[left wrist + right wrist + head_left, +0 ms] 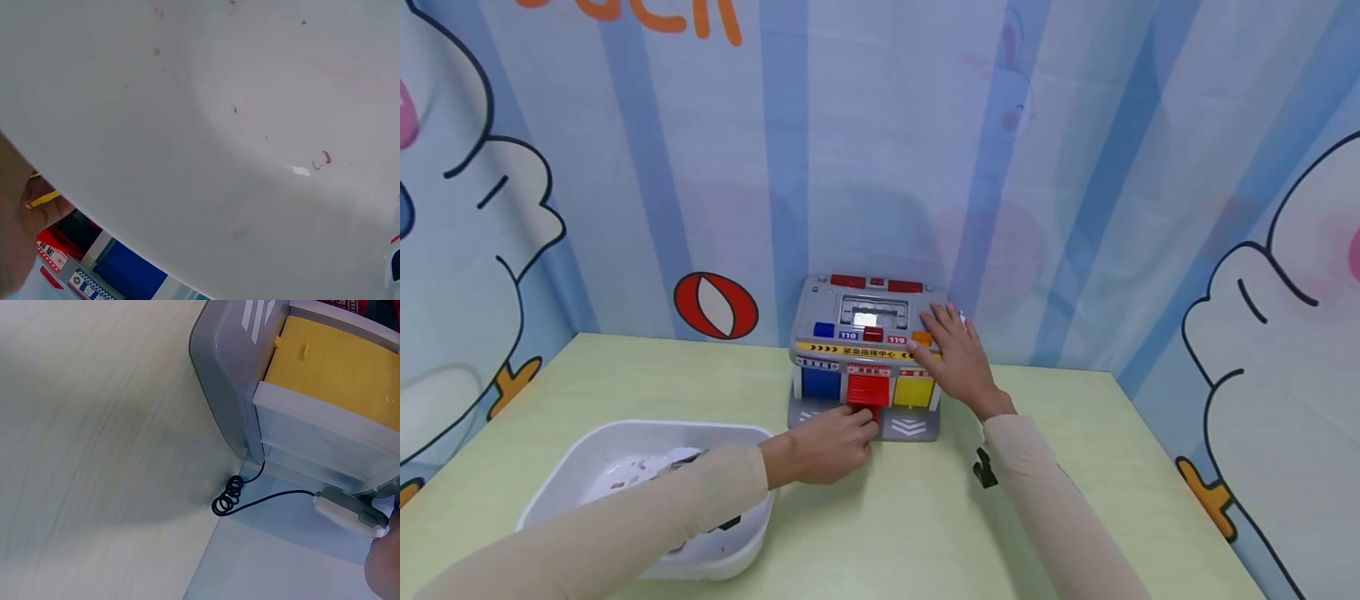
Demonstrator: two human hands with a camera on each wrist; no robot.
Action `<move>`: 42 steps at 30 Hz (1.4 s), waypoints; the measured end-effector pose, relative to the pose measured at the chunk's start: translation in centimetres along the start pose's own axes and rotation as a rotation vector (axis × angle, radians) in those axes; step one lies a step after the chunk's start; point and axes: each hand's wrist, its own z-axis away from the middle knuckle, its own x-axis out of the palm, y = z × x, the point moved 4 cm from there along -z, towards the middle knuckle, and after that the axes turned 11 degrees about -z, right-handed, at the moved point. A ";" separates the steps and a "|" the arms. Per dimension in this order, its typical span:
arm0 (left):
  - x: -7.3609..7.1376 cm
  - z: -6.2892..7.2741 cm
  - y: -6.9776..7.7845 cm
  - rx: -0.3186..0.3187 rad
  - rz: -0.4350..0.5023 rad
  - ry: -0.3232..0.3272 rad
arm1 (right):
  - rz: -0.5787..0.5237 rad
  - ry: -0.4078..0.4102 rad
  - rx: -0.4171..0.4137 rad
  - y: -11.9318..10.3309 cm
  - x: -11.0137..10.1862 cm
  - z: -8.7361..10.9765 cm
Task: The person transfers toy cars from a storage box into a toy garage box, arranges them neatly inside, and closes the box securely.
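Note:
A grey toy rescue garage (808, 310) with blue, red and yellow doors stands at the back of the table. In front of its middle, my left hand (831, 446) pinches a small red toy (875, 411), mostly hidden by the fingers, under the red door (868, 390). Between those fingers in the left wrist view shows a yellow strip (45, 199). The red door stands tilted out from a dark opening there. My right hand (961, 362) rests on the roof's right end with fingers extended, beside the orange button (922, 338).
A white basin (572, 475) with dark and white items inside stands left, partly under my left forearm. A white and grey handset (350, 511) with a coiled black cord (230, 495) hangs at the garage's side. Behind the table is a striped blue curtain (880, 150).

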 end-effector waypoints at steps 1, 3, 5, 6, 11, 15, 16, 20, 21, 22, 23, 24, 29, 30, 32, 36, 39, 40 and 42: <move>0.0 0.1 -0.1 0.000 0.008 -0.003 | 0.000 0.001 -0.004 0.0 0.0 0.0; 0.0 0.3 -0.1 -0.004 0.014 0.002 | -0.001 0.005 -0.010 0.0 -0.1 0.0; 0.1 0.6 -0.2 -0.011 0.018 0.006 | -0.003 0.006 -0.012 0.0 -0.1 0.0; 0.1 0.7 -0.3 -0.015 0.024 0.006 | -0.003 0.007 -0.013 0.0 -0.1 0.0; 0.5 1.3 -0.4 -0.040 0.087 -0.011 | -0.004 -0.001 -0.003 0.0 -0.1 0.0; 0.9 1.7 -0.5 -0.053 0.124 -0.031 | -0.006 -0.003 -0.006 -0.1 -0.1 0.0; 1.0 1.7 -0.5 -0.055 0.131 -0.035 | -0.006 -0.001 -0.005 -0.1 -0.1 0.0; 1.4 2.0 -0.6 -0.065 0.132 -0.048 | -0.001 0.004 -0.005 -0.1 -0.1 0.0; 1.5 2.0 -0.6 -0.067 0.131 -0.052 | 0.000 0.004 -0.004 -0.1 -0.1 0.0; 1.5 2.0 -0.6 -0.069 0.128 -0.055 | -0.001 0.003 -0.002 -0.1 -0.1 0.0; 1.6 2.1 -0.6 -0.070 0.125 -0.057 | 0.001 0.003 -0.002 -0.1 -0.1 0.0; 1.6 2.1 -0.6 -0.071 0.122 -0.061 | 0.000 0.003 -0.002 0.0 -0.1 0.0; 1.6 2.3 -0.6 -0.078 0.126 -0.067 | -0.005 -0.004 0.003 0.0 -0.1 0.1; 1.6 2.4 -0.6 -0.080 0.131 -0.067 | -0.006 -0.005 0.007 0.0 -0.1 0.1; 1.6 2.4 -0.6 -0.090 0.155 -0.063 | -0.007 -0.006 0.009 0.0 -0.1 0.1; 1.7 2.4 -0.7 -0.111 0.198 -0.050 | -0.004 -0.002 0.007 0.0 0.0 0.1; 1.7 2.4 -0.8 -0.123 0.212 -0.054 | -0.008 -0.002 0.003 -0.1 -0.1 0.1; 1.7 2.4 -0.8 -0.126 0.212 -0.060 | -0.009 -0.002 0.001 -0.1 -0.1 0.1; 1.7 2.4 -0.9 -0.130 0.216 -0.073 | -0.015 -0.003 -0.001 -0.1 -0.1 0.1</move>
